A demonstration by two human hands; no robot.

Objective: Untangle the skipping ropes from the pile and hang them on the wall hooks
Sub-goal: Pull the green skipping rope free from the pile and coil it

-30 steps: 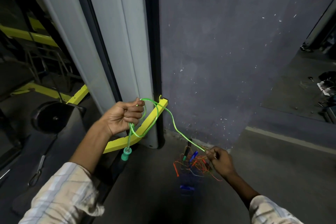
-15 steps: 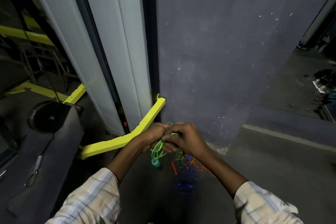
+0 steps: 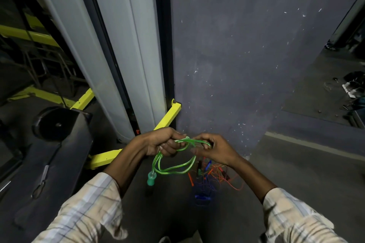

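Below, both hands' fingers partly hide the green rope.

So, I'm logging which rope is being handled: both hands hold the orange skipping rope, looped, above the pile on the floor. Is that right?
Not quite. In the head view the left hand and right hand hold the green skipping rope, looped, above the pile. The orange ropes lie in that pile.

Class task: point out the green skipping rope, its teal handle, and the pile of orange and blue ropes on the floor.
Green plastic skipping rope (image 3: 173,170), head view: lower hanging loop.
Teal cylindrical plastic handle (image 3: 151,179), head view: middle of the handle.
Tangled pile of orange and blue ropes (image 3: 215,178), head view: the pile's centre.
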